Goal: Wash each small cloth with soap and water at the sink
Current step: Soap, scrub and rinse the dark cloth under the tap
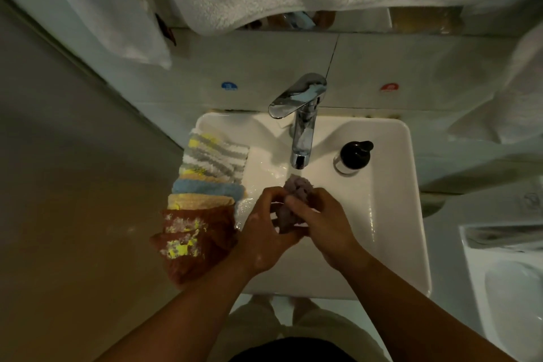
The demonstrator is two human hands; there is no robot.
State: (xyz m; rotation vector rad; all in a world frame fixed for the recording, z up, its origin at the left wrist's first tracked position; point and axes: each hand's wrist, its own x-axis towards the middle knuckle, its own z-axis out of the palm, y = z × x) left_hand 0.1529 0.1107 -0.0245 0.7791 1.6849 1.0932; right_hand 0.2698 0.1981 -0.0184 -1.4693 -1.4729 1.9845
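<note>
Risks: pile (205, 191) of cloths, 9 o'clock on the sink (411, 200) rim, overhangs the outer edge; a nudge from the left forearm could send the lower ones to the floor, and splash may soak them early. Left hand (264, 238) and right hand (323, 223): fingers curled, pinching one bunched purple-grey cloth (296, 188) at basin centre, under the tap (302, 138) at 12 o'clock; wet, it could slip. Soap bottle (352, 156), 2 o'clock, near the right hand; a knock might topple it. Counts: pile, about seven cloths, overlaps leave this unsure; held cloth, one; hands, two; tap, one; soap bottle, one.
</note>
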